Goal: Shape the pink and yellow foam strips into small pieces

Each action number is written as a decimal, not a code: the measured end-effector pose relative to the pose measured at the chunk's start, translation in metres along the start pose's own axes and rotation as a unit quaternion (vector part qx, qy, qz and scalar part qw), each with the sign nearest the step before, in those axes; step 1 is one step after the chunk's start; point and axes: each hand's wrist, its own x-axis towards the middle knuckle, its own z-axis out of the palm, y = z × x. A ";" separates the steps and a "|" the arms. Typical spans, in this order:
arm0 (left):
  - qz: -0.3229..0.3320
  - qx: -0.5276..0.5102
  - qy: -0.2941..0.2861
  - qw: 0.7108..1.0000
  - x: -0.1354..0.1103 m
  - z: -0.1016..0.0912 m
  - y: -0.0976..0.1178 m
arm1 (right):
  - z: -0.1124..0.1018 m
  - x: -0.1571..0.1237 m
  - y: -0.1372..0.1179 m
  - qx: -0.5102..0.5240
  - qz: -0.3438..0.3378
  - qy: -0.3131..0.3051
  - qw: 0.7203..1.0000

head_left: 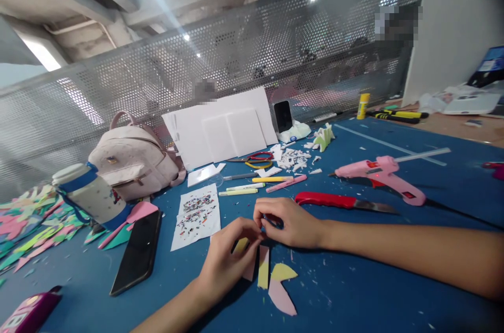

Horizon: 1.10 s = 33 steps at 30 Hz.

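Observation:
My left hand (228, 257) is curled over yellow and pink foam strips (263, 267) lying on the blue table (354, 291), its fingers pinched on a yellow piece. My right hand (289, 222) rests beside it, fingers closed round a small item I cannot make out. The fingertips of both hands meet above the strips. A pink foam scrap (282, 297) and a yellow one (283, 271) lie just in front of them.
A red-handled knife (342, 201) and a pink glue gun (381, 175) lie to the right. A black phone (137, 251), a sheet with confetti (197, 215), a bottle (92, 194), a backpack (134, 157), white foam boards (220, 131), scissors (255, 158) and coloured sticks (260, 183) surround the hands.

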 end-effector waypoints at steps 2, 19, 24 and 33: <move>-0.006 -0.003 0.002 1.000 0.000 0.000 0.000 | 0.000 0.001 0.000 -0.001 0.000 -0.001 1.000; -0.084 -0.058 0.096 0.990 0.004 -0.005 -0.015 | -0.001 0.003 0.003 0.052 0.050 -0.025 0.997; -0.062 -0.043 0.096 0.992 0.004 -0.005 -0.015 | 0.000 0.005 0.006 0.108 0.043 0.008 0.993; -0.039 0.108 0.094 0.989 0.018 -0.035 -0.036 | -0.005 0.010 0.015 0.242 0.125 0.209 0.939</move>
